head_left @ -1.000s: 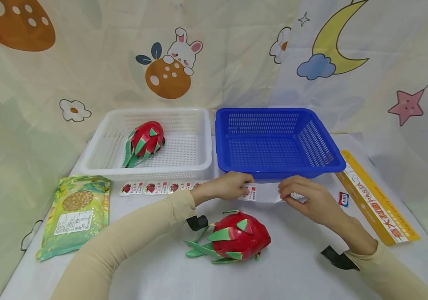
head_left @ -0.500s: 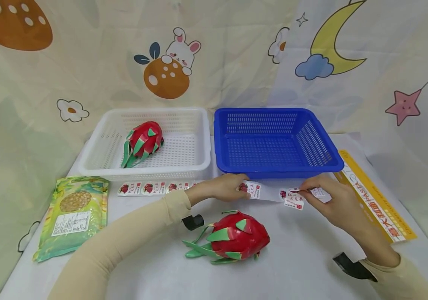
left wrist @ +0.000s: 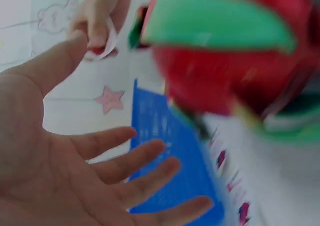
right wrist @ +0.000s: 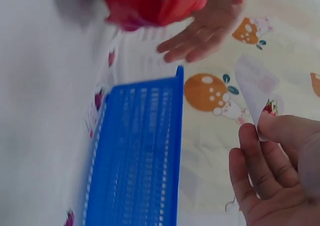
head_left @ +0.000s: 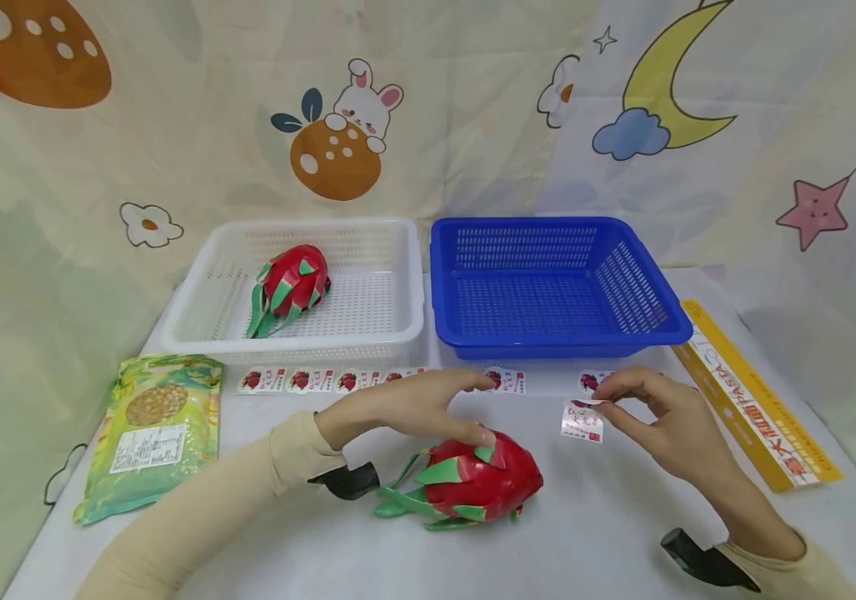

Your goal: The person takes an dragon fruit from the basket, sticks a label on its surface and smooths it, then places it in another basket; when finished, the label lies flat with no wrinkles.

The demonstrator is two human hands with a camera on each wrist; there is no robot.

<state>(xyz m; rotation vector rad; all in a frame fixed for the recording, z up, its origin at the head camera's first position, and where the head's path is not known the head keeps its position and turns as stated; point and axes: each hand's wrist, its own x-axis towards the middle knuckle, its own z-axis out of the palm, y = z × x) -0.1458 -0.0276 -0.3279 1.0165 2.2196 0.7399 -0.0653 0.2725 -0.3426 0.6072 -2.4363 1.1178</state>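
Note:
A red dragon fruit (head_left: 498, 479) with green scales lies on the white table. My left hand (head_left: 416, 404) is just above it, fingers spread and holding nothing; the left wrist view shows its palm facing the fruit, and whether the thumb touches it I cannot tell. Between thumb and index finger my right hand (head_left: 660, 421) pinches a peeled sticker (head_left: 582, 423) printed with a dragon fruit and red characters. The sticker hangs by its upper edge, curling in the right wrist view. Behind the hands runs a strip of similar stickers (head_left: 309, 381), partly hidden by them.
A white basket (head_left: 292, 344) at the back left holds another dragon fruit (head_left: 296, 279). Beside it stands a blue basket (head_left: 563, 346). A green bag of grains (head_left: 150, 433) lies at left, a yellow pasta box (head_left: 761, 396) at right. Patterned cloth hangs behind.
My right hand has peeled the sticker off the strip and drawn it clear. My left hand has let go of the strip, opened and moved toward the dragon fruit on the table.

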